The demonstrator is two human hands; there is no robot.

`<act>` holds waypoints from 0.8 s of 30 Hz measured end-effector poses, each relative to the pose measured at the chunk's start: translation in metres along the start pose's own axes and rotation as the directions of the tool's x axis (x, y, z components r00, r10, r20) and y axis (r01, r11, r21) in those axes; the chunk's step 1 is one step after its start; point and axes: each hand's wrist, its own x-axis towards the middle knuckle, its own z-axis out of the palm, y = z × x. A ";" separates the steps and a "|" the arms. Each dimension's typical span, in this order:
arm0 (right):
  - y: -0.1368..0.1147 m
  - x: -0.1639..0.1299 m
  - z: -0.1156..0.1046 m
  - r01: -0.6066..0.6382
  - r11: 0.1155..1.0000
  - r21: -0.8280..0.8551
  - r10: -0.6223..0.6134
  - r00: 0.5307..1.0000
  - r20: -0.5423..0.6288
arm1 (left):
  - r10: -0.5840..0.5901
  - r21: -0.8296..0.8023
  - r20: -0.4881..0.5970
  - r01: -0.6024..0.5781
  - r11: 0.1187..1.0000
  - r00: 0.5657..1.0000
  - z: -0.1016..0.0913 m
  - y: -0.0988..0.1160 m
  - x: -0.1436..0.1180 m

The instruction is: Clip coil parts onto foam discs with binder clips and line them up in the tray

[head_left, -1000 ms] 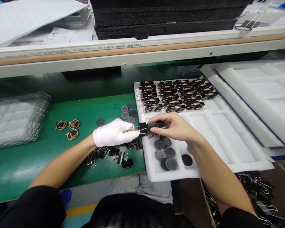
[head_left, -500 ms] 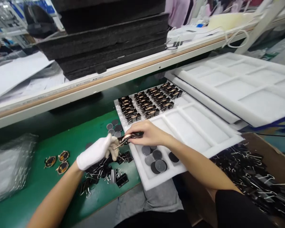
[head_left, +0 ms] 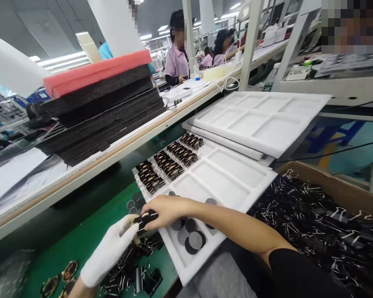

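Factory line; green table (head_left: 81, 244), white foam tray (head_left: 236, 182) on it. Clip (head_left: 147, 218) held at tray's near-left corner, above grey discs (head_left: 191, 240). Right hand (head_left: 164, 211): grip closed over clip from above. Left hand (head_left: 112, 250), gloved: fingertips pinching clip's left end. Loose clips (head_left: 136, 269) heaped beneath.

Risk, as judged: clip springing off if either pinch slackens, landing among loose clips or scattering discs.

Versus 0.5 s earlier: view tilted up, co-workers now visible; hands lower in frame, drawn closer together.
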 end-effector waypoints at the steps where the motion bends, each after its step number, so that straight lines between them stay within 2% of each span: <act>1: 0.001 0.002 0.000 -0.007 1.000 0.011 0.007 1.000 0.009 | 0.008 0.031 -0.013 -0.008 0.999 1.000 0.001 0.002 -0.001; 4: 0.001 0.004 -0.003 -0.002 1.000 -0.009 0.002 1.000 -0.017 | 0.031 0.078 -0.019 -0.030 0.997 0.999 0.004 0.001 -0.003; 7: 0.002 -0.008 -0.018 0.015 0.997 -0.074 -0.021 0.997 -0.080 | 0.056 0.043 -0.025 -0.055 0.998 0.998 0.001 -0.004 -0.002; 9: 0.008 -0.023 -0.040 -0.014 0.994 -0.111 -0.001 0.991 -0.137 | 0.069 0.029 -0.046 -0.068 0.997 0.997 -0.005 -0.008 -0.001; 11: 0.021 -0.039 -0.072 -0.072 0.986 -0.153 0.041 0.980 -0.197 | 0.062 0.036 -0.052 -0.060 0.998 0.997 -0.010 -0.010 0.000; 13: 0.044 -0.054 -0.112 -0.166 0.941 -0.296 0.087 0.961 -0.262 | 0.043 0.052 -0.033 -0.041 0.998 0.999 -0.015 -0.012 0.000; 16: 0.090 -0.068 -0.169 -0.309 0.878 -0.365 0.193 0.927 -0.321 | 0.033 0.084 0.039 -0.036 0.996 0.999 -0.018 -0.013 0.000; 18: 0.125 -0.073 -0.195 -0.415 0.814 -0.406 0.266 0.888 -0.375 | 0.032 0.116 0.090 -0.043 0.992 0.995 -0.017 -0.011 0.000; 21: 0.169 -0.080 -0.213 -0.521 0.728 -0.446 0.370 0.846 -0.385 | 0.038 0.162 0.151 -0.063 0.985 0.988 -0.016 -0.008 -0.001; 24: 0.201 -0.085 -0.212 -0.569 0.662 -0.488 0.458 0.822 -0.338 | 0.049 0.175 0.183 -0.082 0.981 0.982 -0.017 -0.010 -0.001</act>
